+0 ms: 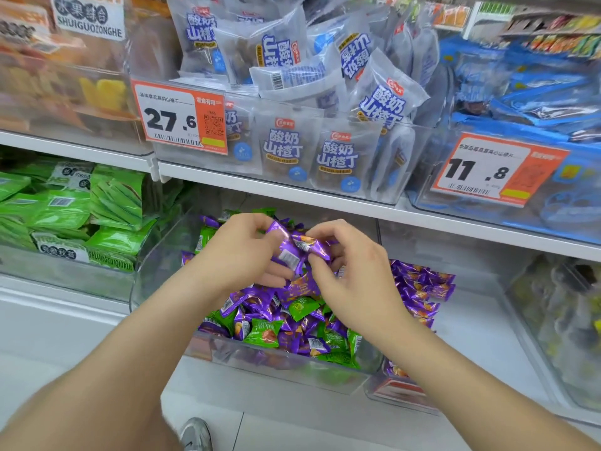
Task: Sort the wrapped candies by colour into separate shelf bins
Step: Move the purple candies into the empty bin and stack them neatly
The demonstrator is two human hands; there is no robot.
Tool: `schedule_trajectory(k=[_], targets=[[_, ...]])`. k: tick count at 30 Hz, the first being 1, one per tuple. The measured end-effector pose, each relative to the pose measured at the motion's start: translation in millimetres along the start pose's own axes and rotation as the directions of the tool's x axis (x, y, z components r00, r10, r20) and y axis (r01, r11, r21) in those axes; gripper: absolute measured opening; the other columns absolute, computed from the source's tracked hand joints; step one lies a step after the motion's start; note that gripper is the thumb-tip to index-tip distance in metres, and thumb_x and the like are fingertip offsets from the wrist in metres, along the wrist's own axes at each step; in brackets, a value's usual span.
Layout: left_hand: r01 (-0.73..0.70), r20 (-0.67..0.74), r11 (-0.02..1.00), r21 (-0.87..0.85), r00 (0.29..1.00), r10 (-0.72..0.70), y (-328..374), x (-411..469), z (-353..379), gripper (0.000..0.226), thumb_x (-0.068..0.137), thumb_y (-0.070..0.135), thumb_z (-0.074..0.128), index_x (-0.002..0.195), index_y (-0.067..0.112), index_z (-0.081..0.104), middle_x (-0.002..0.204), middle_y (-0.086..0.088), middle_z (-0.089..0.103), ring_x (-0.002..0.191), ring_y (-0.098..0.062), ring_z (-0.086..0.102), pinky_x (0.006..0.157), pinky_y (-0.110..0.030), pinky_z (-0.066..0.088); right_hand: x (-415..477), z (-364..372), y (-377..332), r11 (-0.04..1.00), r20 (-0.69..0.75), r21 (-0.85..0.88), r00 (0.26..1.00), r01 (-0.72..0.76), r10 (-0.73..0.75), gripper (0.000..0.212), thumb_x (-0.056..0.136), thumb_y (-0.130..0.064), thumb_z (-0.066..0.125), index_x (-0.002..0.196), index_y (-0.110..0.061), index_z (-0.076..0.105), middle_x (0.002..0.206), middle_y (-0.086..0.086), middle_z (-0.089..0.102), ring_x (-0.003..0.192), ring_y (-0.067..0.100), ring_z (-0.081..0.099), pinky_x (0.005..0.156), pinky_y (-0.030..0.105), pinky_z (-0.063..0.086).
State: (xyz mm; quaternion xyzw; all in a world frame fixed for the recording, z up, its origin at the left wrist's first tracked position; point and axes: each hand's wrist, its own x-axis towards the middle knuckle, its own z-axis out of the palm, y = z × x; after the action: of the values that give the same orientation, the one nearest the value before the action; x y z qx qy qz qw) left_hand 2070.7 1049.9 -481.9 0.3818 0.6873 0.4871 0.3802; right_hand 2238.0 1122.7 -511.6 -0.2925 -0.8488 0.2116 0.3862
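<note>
**Both your hands hold purple wrapped candies over the mixed bin.**

The held purple candies (pixel 294 247) sit between your two hands, above the rear half of the clear mixed bin (pixel 153 271), which contains purple candies and green candies (pixel 264 333). Your left hand (pixel 240 252) has its fingers curled around a small cluster of them, thumb on top. Your right hand (pixel 351 268) pinches the rightmost wrapper between thumb and bent fingers. That wrapper's long axis runs across the view from hand to hand, dipping slightly to the right. A white barcode panel (pixel 288 258) faces you. The number of candies in your left palm cannot be read, and both hands hide the bin contents beneath them. Just beside the bin on the right lies a pile of purple candies (pixel 419 288); the walls around that pile are hard to make out.
</note>
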Motion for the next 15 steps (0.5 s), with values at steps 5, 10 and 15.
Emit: schedule_trajectory(k=[5, 10, 15], targets=[[0.126, 0.19, 0.911, -0.392, 0.98, -0.054, 6.1, -10.0, 8.4, 0.031, 0.102, 0.025, 0.066, 0.122, 0.002, 0.065, 0.123, -0.022, 0.07, 0.095, -0.036, 0.078, 0.087, -0.042, 0.064, -13.7, -10.6, -0.9, 0.995, -0.023, 0.04, 0.996, 0.091, -0.09, 0.041, 0.081, -0.004, 0.075, 0.117, -0.024, 0.075, 0.109, -0.016, 0.071, 0.099, 0.006, 0.068, 0.087, 0.026, 0.054], [0.066, 0.123, 0.867, -0.493, 0.992, -0.005, 8.3, -13.5, 17.4, 0.03, 0.092, -0.009, 0.069, 0.12, -0.004, 0.064, 0.11, -0.029, 0.074, 0.093, -0.036, 0.078, 0.077, -0.033, 0.065, -25.3, -25.1, -6.6, 0.968, -0.01, 0.228, 0.994, -0.103, 0.108, 0.034, 0.082, -0.021, 0.088, 0.113, -0.033, 0.078, 0.101, -0.013, 0.077, 0.084, 0.016, 0.072, 0.077, 0.034, 0.06], [-0.017, 0.073, 0.874, -0.486, 0.996, 0.06, 10.6, -16.8, 32.8, 0.027, 0.088, -0.011, 0.072, 0.112, -0.002, 0.066, 0.098, -0.02, 0.077, 0.086, -0.031, 0.079, 0.076, -0.035, 0.065, -22.8, -34.4, -8.4, 0.765, 0.049, 0.543, 0.922, -0.347, 0.383, 0.043, 0.087, -0.012, 0.084, 0.124, -0.027, 0.067, 0.099, 0.001, 0.079, 0.08, 0.019, 0.076, 0.067, 0.037, 0.063]])
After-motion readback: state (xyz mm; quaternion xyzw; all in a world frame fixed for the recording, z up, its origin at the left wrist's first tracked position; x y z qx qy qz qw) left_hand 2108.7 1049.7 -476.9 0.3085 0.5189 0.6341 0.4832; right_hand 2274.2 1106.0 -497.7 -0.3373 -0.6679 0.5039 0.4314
